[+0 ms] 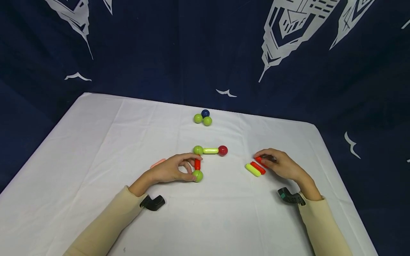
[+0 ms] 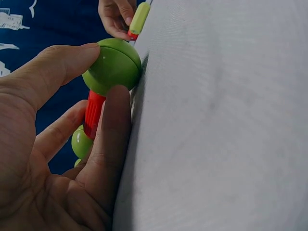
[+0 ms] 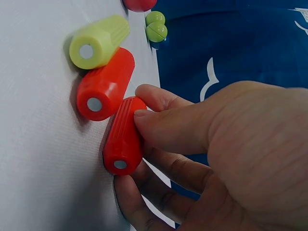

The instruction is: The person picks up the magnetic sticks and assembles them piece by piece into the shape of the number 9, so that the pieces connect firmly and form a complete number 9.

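Observation:
My left hand (image 1: 173, 168) holds the near green ball (image 2: 112, 67) between thumb and fingers. A red magnetic rod (image 1: 197, 164) joins that ball to a far green ball (image 1: 198, 150). From there a yellow-green rod (image 1: 210, 150) runs right to a dark red ball (image 1: 222, 150), making an angled shape on the table. My right hand (image 1: 282, 164) pinches a loose red rod (image 3: 124, 137) with thumb and fingertips; its metal end faces the right wrist camera. Beside it lie a second red rod (image 3: 106, 86) and a yellow-green rod (image 3: 98, 42), side by side.
Toward the back of the white table (image 1: 217, 220) sit two green balls (image 1: 207, 121) and a dark blue ball (image 1: 205, 113), close together. A salmon-pink rod (image 1: 158, 163) shows partly behind my left hand. A dark blue patterned cloth (image 1: 179, 49) hangs beyond the table's far edge.

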{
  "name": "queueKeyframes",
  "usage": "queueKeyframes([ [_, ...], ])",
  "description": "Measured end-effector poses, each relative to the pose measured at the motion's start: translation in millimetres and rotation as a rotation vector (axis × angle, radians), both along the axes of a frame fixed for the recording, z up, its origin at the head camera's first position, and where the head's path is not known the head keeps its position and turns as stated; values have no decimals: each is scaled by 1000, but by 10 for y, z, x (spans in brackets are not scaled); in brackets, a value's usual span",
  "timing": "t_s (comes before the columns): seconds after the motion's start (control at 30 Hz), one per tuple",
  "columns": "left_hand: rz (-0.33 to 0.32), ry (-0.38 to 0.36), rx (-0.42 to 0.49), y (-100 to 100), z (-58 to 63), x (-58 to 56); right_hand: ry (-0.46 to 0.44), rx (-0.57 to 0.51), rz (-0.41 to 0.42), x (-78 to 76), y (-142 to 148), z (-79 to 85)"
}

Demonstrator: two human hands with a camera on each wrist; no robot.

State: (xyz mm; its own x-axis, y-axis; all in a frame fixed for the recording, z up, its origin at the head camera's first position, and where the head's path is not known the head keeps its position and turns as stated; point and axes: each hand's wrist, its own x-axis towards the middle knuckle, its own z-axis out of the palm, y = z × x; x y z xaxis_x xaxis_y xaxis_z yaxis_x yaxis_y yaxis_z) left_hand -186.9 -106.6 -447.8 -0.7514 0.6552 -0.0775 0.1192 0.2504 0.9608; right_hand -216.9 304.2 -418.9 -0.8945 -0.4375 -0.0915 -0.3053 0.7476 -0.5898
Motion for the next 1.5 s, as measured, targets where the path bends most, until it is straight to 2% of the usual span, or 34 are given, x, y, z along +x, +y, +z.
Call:
queueKeyframes([
  [0.43,1,6,0,-44,-15,4,-4,-13,6,-1,-59,-16],
  [0.63,9,4,-12,-68,-3,13,47,-22,-15,-32,-98,-14],
  [0.87,22,13,-5,-82,30,26,123,-11,-45,-73,-151,68],
  [1.03,23,20,-3,-75,36,13,146,-61,-63,-61,-181,138],
  [1.33,17,18,-21,-67,-2,24,155,-112,46,61,-326,174],
  [1.5,7,21,-5,-26,-14,7,141,-121,69,110,-388,220],
])
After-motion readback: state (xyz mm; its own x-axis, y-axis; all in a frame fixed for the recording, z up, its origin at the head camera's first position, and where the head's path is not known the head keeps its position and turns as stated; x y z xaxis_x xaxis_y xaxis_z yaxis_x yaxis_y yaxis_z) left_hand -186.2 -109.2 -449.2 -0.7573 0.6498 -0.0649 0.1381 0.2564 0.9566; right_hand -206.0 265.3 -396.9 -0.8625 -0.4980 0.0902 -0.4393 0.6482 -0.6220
